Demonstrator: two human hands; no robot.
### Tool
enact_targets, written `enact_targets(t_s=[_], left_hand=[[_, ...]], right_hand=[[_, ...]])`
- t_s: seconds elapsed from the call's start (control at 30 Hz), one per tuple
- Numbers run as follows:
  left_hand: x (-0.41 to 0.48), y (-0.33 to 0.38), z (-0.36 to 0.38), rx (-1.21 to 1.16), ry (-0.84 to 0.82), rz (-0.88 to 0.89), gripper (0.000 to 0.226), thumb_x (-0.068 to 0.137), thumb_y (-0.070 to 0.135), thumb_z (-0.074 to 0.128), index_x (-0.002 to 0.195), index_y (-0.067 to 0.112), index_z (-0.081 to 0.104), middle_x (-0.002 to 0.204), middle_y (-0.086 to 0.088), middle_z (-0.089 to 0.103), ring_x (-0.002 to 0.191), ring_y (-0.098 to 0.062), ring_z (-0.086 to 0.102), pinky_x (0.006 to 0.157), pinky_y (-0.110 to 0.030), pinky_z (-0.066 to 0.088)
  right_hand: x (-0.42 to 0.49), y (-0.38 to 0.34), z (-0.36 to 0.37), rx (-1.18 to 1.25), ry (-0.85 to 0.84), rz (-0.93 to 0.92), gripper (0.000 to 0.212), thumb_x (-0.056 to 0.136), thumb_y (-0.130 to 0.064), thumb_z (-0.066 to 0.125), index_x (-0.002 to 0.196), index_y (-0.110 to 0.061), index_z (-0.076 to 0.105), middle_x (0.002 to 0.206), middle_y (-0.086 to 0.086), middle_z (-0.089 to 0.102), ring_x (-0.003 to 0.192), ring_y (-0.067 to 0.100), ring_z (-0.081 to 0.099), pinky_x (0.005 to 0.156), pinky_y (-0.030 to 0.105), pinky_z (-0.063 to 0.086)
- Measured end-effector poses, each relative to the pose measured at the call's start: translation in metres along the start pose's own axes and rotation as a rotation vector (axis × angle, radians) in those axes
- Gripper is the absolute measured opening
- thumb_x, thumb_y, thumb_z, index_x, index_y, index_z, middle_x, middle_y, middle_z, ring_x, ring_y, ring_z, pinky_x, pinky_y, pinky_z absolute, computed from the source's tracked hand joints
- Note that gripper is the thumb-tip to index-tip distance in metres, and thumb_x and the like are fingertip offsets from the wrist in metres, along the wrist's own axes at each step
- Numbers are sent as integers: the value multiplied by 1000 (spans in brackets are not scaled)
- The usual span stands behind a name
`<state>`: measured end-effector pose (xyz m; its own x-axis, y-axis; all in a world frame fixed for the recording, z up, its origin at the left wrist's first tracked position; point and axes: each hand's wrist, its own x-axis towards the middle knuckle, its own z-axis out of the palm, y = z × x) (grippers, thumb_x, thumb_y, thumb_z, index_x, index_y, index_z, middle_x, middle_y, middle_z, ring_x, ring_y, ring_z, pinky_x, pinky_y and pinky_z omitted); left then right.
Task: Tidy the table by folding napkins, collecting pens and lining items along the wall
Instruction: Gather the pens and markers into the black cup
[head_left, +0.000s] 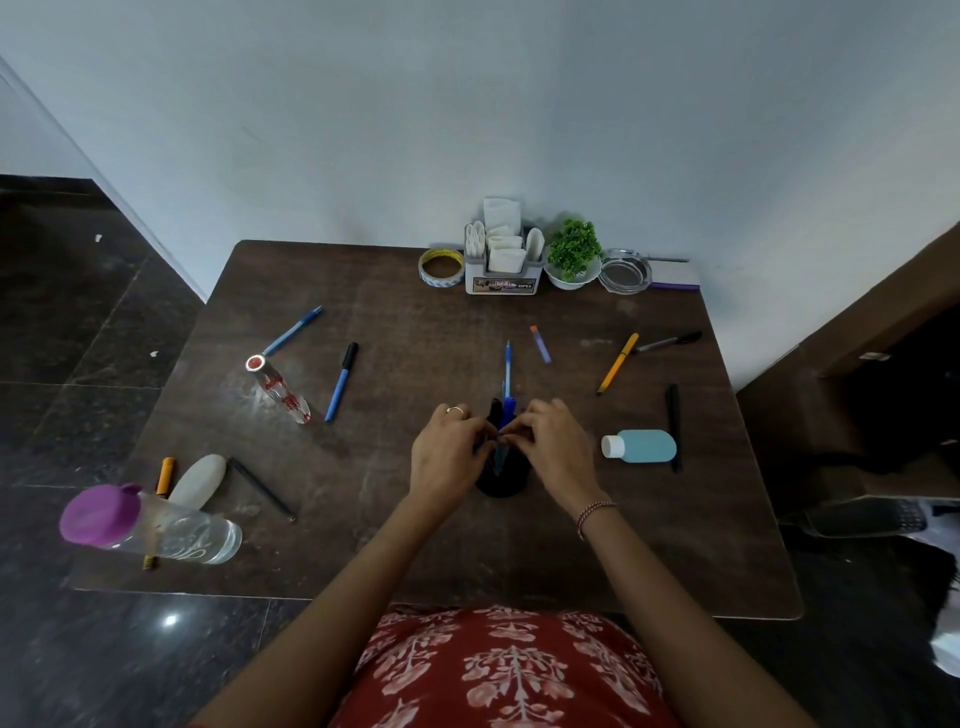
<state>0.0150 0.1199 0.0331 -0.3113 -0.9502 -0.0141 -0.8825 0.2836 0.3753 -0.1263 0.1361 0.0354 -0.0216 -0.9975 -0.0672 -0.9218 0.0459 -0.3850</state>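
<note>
A black pen cup (503, 480) stands at the table's middle, near me. A black marker (494, 409) and a blue marker (509, 406) stick up out of it, and a thin blue pen (507, 364) shows behind them. My left hand (448, 452) curls its fingers at the cup's rim on the left. My right hand (553, 447) pinches the blue marker's shaft just above the rim. The fingertips of both hands almost meet over the cup and hide its mouth. Folded white napkins fill a napkin holder (502, 285) at the wall.
Loose on the brown table (405, 540) lie a blue pen (293, 331), blue marker (341, 382), purple pen (540, 344), yellow pen (617, 362), grey pen (667, 342), black pen (674, 426), pencil (262, 488), orange marker (165, 475), three bottles. Tape (441, 266), plant (574, 257), ashtray (623, 270) line the wall.
</note>
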Motion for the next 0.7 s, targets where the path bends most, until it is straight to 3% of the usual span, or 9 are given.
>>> enact_targets(t_s=[0.23, 0.53, 0.7], left_hand=[[0, 2, 3, 103, -26, 77, 22, 93, 32, 53, 108, 25, 67, 104, 5, 58, 97, -10, 46, 67, -19, 36], [2, 3, 15, 211, -121, 116, 24, 95, 28, 50, 108, 20, 68, 107, -1, 58, 99, -15, 46, 76, -25, 42], [5, 3, 15, 206, -109, 121, 23, 95, 26, 50, 108, 19, 67, 105, -1, 59, 95, -14, 44, 72, -24, 37]], right_hand=[[-5, 3, 15, -44, 15, -10, 22, 90, -29, 59, 109, -22, 67, 105, -3, 58, 95, 9, 41, 71, 19, 31], [-9, 5, 27, -125, -20, 0, 26, 91, -28, 57, 114, -21, 65, 115, -2, 56, 103, 15, 44, 81, 25, 41], [-6, 3, 28, -130, -23, -5, 26, 93, -28, 54, 115, -20, 64, 115, -1, 57, 104, 16, 45, 81, 25, 38]])
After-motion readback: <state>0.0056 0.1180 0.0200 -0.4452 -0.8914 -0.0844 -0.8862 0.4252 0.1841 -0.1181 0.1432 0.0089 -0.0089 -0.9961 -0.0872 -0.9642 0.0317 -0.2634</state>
